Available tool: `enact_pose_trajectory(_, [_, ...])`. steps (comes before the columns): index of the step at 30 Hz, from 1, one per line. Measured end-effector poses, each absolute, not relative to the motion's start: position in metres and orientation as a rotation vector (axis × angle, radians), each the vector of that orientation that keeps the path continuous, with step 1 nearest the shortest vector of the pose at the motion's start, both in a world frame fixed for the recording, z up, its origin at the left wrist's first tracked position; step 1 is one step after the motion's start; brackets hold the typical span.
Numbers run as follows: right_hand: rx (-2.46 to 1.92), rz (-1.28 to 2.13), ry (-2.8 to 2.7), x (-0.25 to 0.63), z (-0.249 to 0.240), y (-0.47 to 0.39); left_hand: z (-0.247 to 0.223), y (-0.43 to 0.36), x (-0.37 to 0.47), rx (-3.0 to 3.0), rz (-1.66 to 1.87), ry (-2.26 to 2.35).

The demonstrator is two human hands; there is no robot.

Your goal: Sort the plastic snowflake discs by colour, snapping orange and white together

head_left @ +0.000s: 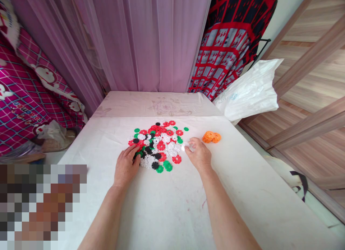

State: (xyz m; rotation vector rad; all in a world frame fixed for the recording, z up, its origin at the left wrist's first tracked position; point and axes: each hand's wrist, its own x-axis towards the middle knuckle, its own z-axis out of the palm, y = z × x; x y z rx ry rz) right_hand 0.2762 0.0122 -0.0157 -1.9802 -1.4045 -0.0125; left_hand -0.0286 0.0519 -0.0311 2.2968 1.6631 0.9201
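A loose heap of plastic snowflake discs (161,145) in red, white, black and green lies on the white-covered table. At the heap's left edge rests my left hand (127,164), its fingers apart and touching red and black discs; its fingertips are partly lost among them. On the other side, my right hand (199,153) is closed with thumb and fingers around a white snowflake disc (191,147), just off the heap's edge. Just beyond that hand sits a small separate pile of orange snowflake discs (211,137).
The table (164,214) has a pale cloth. A white plastic bag (249,90) stands at its far right corner. Purple curtains (151,41) hang behind, with a red and black patterned cloth (219,49) beside them. Pink checked fabric (35,84) is at left, wooden doors (309,81) at right.
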Motion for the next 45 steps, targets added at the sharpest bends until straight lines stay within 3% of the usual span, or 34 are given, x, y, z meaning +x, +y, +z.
enact_pose_trajectory(32, [-2.377, 0.266, -1.653, 0.275, 0.019, -0.003, -0.029, 0.051, -0.029, 2.294, 0.881, 1.672])
enact_pose_trajectory(39, [-2.231, 0.355, -1.768, 0.240, 0.016, -0.006, -0.029, 0.052, -0.029, 2.316, 0.902, 1.656])
enact_pose_trajectory(45, [-2.392, 0.287, -1.782, 0.214, 0.019, -0.003, -0.029, 0.051, -0.028, 2.297, 0.896, 1.661])
